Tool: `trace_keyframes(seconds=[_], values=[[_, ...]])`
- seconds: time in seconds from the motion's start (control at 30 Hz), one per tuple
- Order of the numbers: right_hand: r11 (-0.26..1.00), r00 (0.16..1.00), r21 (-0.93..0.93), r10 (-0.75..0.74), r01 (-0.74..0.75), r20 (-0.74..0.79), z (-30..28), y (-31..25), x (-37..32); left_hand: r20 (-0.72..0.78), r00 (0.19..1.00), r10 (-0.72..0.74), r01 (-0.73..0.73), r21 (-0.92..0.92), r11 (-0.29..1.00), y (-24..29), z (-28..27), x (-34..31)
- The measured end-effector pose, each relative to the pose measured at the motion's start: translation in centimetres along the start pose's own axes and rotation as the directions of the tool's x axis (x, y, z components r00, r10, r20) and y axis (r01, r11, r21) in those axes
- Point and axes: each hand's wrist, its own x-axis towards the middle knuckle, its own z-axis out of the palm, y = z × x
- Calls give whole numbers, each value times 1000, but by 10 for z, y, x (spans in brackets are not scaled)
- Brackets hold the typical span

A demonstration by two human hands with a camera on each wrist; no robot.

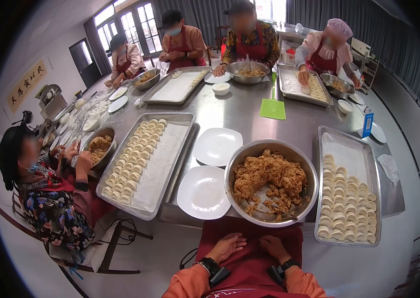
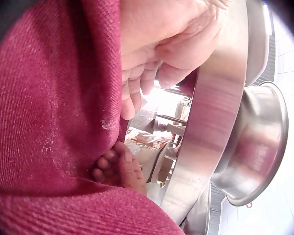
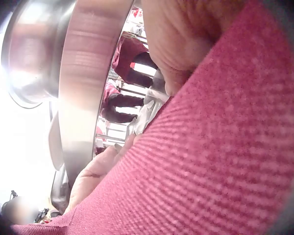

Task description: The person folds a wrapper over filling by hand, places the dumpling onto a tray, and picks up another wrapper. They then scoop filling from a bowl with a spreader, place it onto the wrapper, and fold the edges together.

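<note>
My left hand (image 1: 228,247) lies against the dark red apron (image 1: 249,265), below the table edge, palm turned up and fingers loosely bent. Beside it, my right hand (image 1: 273,248) rests on the same apron, its fingers curled loosely. Neither hand holds anything. In the left wrist view the apron (image 2: 54,107) fills the left side, with the left hand (image 2: 171,44) above and the right hand (image 2: 122,169) lower down. In front of both hands stands a steel bowl (image 1: 271,223) of brown minced filling (image 1: 269,174), with a utensil handle (image 1: 287,214) in it.
Left of the bowl are two white plates (image 1: 202,191) and a tray (image 1: 180,149) of dumplings (image 1: 138,159). Another dumpling tray (image 1: 373,164) stands at right, overhanging the table (image 1: 249,111). A green fly swatter (image 1: 272,108) lies farther back. Several people in aprons work around the table.
</note>
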Motion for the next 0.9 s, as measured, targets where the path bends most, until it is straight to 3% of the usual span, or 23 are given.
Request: trace_keyframes(seconds=[0.9], values=[[1000, 1000, -12, -14, 14, 7, 0, 8, 3, 9, 1000, 0, 0, 3, 1000, -1, -1, 1]])
